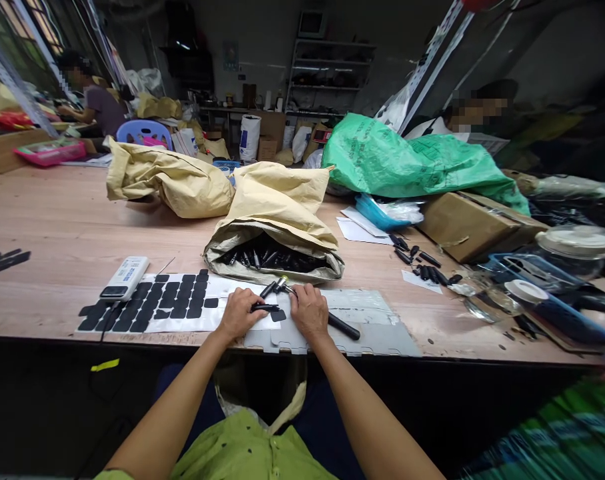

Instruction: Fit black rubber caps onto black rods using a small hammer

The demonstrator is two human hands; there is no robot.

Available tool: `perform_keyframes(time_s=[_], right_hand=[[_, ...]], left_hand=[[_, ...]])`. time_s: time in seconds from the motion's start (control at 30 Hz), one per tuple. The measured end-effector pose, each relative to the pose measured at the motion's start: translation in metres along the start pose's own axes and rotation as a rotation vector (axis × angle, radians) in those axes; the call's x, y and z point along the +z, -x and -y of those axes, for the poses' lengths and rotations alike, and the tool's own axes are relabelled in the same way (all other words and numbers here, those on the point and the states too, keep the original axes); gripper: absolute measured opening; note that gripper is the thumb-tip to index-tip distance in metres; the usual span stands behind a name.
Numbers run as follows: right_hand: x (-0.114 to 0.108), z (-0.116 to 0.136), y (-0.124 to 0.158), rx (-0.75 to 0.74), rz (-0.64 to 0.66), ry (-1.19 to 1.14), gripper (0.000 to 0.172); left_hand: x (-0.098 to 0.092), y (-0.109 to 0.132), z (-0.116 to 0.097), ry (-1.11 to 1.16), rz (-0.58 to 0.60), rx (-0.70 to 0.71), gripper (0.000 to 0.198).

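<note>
My left hand (pixel 241 312) is closed on a slender black handle-like piece (pixel 266 307) just above the bench edge. My right hand (pixel 310 311) wraps over the middle of a hammer (pixel 344 327); its black grip sticks out to the right and its head, with a yellowish face, shows beyond my fingers. Another small black piece (pixel 268 289) lies by the hammer head. Between my hands a black rounded square (pixel 278 315) rests on white paper. Right behind them, an open tan sack (pixel 282 193) lies with its mouth toward me, full of shiny black pieces (pixel 262 257).
Rows of black rounded squares (pixel 182 297) cover a sheet at left, beside a white boxy device (pixel 125 279). A second tan sack (pixel 182 183), a green sack (pixel 382 160) and a cardboard box (pixel 477 223) stand behind. Loose black pieces (pixel 430 273) and plastic containers (pixel 580 247) lie right.
</note>
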State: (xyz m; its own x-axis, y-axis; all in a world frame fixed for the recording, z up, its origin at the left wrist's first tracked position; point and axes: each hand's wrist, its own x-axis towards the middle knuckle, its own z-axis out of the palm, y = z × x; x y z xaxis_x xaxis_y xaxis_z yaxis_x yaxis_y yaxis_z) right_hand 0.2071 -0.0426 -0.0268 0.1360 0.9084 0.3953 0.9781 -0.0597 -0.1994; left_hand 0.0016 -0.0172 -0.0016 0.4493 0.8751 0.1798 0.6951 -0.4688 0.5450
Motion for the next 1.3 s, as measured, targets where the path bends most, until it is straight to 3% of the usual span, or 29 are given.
perform_keyframes(time_s=[0.37,0.57,0.77,1.07,1.3], right_hand=[[-0.004,-0.004,-0.003,0.027,0.052,-0.077,0.018],[-0.028,0.005,0.006,0.092,0.022,-0.341,0.025],[-0.036,0.020,0.025,0.021,0.059,-0.529,0.028],[-0.041,0.043,0.032,-0.099,0.066,-0.491,0.031],[-0.043,0.043,0.032,-0.042,0.097,-0.364,0.030]], left_hand=[[0.002,-0.004,0.006,0.091,0.001,-0.068,0.021],[0.003,-0.004,0.005,0.103,0.001,-0.088,0.021],[0.003,-0.004,0.005,0.116,-0.002,-0.096,0.019],[0.003,-0.006,0.006,0.060,0.034,-0.111,0.014],[0.004,-0.006,0.003,0.117,0.015,-0.159,0.012]])
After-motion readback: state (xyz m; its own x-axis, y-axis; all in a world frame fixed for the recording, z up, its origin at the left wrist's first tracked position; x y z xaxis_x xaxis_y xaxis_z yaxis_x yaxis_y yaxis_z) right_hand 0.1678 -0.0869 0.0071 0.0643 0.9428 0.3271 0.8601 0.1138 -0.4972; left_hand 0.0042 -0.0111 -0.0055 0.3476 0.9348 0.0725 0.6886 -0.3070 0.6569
